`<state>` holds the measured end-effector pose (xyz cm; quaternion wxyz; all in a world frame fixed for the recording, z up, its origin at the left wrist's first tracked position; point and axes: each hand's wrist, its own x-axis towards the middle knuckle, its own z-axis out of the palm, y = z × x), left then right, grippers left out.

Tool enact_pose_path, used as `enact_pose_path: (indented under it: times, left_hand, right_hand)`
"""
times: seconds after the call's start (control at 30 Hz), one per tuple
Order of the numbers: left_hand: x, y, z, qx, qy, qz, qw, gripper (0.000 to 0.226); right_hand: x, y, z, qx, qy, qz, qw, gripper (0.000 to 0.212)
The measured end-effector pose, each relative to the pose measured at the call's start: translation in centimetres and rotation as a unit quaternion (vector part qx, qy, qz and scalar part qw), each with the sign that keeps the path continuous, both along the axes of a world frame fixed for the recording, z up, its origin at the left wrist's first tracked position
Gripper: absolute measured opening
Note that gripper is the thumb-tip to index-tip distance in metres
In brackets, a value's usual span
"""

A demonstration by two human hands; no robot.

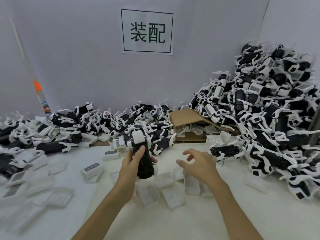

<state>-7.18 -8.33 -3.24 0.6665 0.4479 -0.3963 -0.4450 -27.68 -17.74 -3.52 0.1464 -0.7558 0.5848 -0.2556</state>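
My left hand (134, 158) grips a black-and-white toy robot dog body (141, 153) and holds it upright above the white table (155, 213); its white end points away from me. My right hand (197, 163) hovers just to the right with fingers spread and relaxed, holding nothing. Below that hand lie several clear-white plastic covers (191, 182), blurred.
A tall heap of black-and-white robot dog units (270, 108) fills the right side, and a lower heap (72, 125) runs along the back left. A torn cardboard box (188, 122) sits at the back. White barcode-labelled plastic parts (91, 168) are scattered at left. A paper sign (147, 32) hangs on the wall.
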Motion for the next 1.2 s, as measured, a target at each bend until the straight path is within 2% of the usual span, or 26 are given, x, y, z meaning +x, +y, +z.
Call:
enact_pose_path:
  times: [0.07,0.17,0.27,0.43,0.6,0.77,0.87,1.03,1.2]
  left_hand:
    - [0.3,-0.1,0.2,0.021,0.048,-0.008,0.999,0.036]
    - [0.1,-0.1,0.2,0.037,0.115,-0.024,0.992,0.03]
    - [-0.1,-0.1,0.5,0.03,0.159,-0.051,0.985,0.038]
    - [0.1,-0.1,0.5,0.025,0.173,-0.066,0.982,0.047]
    - [-0.2,-0.1,0.5,0.035,0.163,-0.102,0.981,0.04]
    - [-0.7,0.1,0.1,0.041,0.159,-0.128,0.978,0.049]
    - [-1.0,0.2,0.4,0.051,0.154,-0.144,0.976,0.051]
    - [-0.6,0.1,0.2,0.043,0.142,-0.18,0.972,0.059]
    - [-0.4,0.0,0.2,0.037,0.137,-0.206,0.968,0.064]
  right_hand:
    - [0.4,0.4,-0.1,0.058,0.024,0.026,0.998,0.029]
    - [1.0,0.7,-0.2,0.094,-0.012,0.073,0.993,0.03]
    - [1.5,1.1,0.2,0.041,-0.093,0.093,0.99,0.032]
    - [1.9,1.4,0.3,-0.08,-0.194,0.091,0.973,0.02]
    - [2.1,1.7,0.8,-0.082,-0.367,0.101,0.921,0.024]
    - [2.4,1.7,1.3,0.034,-0.483,0.167,0.859,0.039]
    - [2.7,2.1,1.3,0.069,-0.49,0.209,0.843,0.037]
    - [3.3,2.8,1.0,0.052,-0.413,0.255,0.873,0.042]
    - [3.6,3.0,0.8,0.069,-0.406,0.28,0.867,0.045]
